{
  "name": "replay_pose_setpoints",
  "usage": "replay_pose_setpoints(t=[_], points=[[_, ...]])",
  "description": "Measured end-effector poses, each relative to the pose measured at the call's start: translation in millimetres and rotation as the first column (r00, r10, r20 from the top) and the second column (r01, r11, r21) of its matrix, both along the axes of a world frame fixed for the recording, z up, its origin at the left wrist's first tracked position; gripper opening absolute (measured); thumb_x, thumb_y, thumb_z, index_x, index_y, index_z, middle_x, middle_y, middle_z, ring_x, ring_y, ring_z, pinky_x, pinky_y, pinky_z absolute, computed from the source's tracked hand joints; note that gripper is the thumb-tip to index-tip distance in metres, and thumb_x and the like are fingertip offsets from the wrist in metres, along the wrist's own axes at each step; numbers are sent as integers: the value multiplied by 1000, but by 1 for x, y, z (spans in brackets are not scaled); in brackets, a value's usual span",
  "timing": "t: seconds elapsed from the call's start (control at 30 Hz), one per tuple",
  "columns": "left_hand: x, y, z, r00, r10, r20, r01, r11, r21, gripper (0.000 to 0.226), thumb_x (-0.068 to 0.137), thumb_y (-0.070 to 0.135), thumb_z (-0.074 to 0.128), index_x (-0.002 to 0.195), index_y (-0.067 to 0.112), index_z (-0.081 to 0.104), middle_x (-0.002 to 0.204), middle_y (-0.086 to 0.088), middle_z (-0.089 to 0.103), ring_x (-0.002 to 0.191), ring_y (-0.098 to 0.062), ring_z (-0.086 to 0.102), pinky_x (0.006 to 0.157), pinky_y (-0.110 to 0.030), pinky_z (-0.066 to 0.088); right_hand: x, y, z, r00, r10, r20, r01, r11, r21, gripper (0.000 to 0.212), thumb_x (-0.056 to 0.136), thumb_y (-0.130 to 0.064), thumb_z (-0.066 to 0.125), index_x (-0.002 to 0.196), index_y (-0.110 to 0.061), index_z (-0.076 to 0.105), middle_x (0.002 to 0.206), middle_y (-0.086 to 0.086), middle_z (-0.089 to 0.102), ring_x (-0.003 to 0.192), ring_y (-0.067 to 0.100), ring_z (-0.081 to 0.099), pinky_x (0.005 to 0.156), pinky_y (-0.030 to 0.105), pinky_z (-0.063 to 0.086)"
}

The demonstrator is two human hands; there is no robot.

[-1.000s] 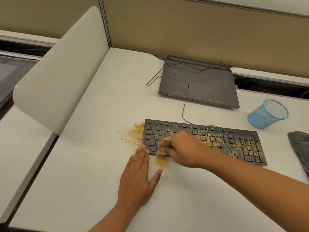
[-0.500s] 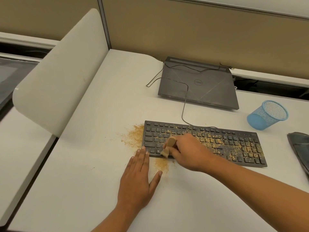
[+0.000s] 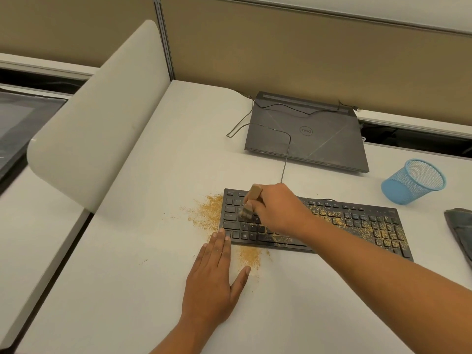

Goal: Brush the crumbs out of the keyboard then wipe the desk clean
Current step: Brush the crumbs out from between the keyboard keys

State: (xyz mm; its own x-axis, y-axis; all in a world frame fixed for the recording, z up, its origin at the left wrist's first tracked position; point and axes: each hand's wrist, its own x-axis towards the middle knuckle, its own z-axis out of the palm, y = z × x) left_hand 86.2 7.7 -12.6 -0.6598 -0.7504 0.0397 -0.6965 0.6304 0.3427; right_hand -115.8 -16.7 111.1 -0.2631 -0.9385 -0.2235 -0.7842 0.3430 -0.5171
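A black keyboard [image 3: 357,226] lies on the white desk [image 3: 158,175], its right half strewn with tan crumbs. My right hand [image 3: 278,208] grips a small wooden-handled brush [image 3: 251,200], bristles down on the keys at the keyboard's left part. My left hand [image 3: 214,277] lies flat on the desk, fingertips touching the keyboard's front left corner. One crumb pile [image 3: 209,210] sits on the desk left of the keyboard. Another crumb pile [image 3: 250,256] lies just in front of it, by my left thumb.
A closed grey laptop [image 3: 306,134] lies behind the keyboard, with the keyboard cable [image 3: 286,154] looping over it. A blue mesh cup [image 3: 413,182] stands at the right. A dark cloth [image 3: 459,231] shows at the right edge. A white divider panel [image 3: 97,118] borders the desk's left side.
My right hand has moved the brush from the keyboard's front edge back and up to the upper left keys. My left hand stayed in place.
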Motion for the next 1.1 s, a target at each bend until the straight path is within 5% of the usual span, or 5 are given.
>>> replay_pose_setpoints(t=[0.2,0.4,0.73,0.93,1.1], points=[[0,0,4,1000,8,2,-8,1000,-1,73,99,63,25,153,13,30,162,-1,21,149,-15,20,118,-29,17,8,-3,4,990,-119,77,127,986,-109,25,101,-20,50,90,-13,70,73,-14,62,59,-3,60,56,8,40],[0,0,4,1000,5,24,-5,1000,-1,74,99,63,25,152,12,31,162,-2,21,149,-14,18,118,-29,15,26,-5,-14,986,-118,120,122,992,-26,28,101,-25,47,92,-13,71,83,2,72,73,17,70,71,40,60],[0,0,4,1000,-1,2,1,1000,4,74,99,63,26,152,12,31,162,-1,20,149,-15,21,117,-30,18,-13,20,2,911,-395,121,411,894,-176,40,98,-16,51,63,-18,69,48,-20,61,44,-7,55,41,8,39],[0,0,3,1000,-6,5,5,1000,6,75,99,63,25,152,11,31,162,-1,20,149,-15,21,117,-30,18,-25,14,-5,885,-389,254,434,887,-154,19,96,-16,56,88,-16,73,78,-1,71,68,17,71,63,39,61],[0,0,4,1000,-6,10,6,1000,7,75,99,63,24,152,11,31,161,-3,23,148,-16,23,116,-30,18,-18,13,-1,968,-235,83,242,966,-86,25,98,-18,52,85,-14,73,73,-7,66,57,1,62,48,11,43]])
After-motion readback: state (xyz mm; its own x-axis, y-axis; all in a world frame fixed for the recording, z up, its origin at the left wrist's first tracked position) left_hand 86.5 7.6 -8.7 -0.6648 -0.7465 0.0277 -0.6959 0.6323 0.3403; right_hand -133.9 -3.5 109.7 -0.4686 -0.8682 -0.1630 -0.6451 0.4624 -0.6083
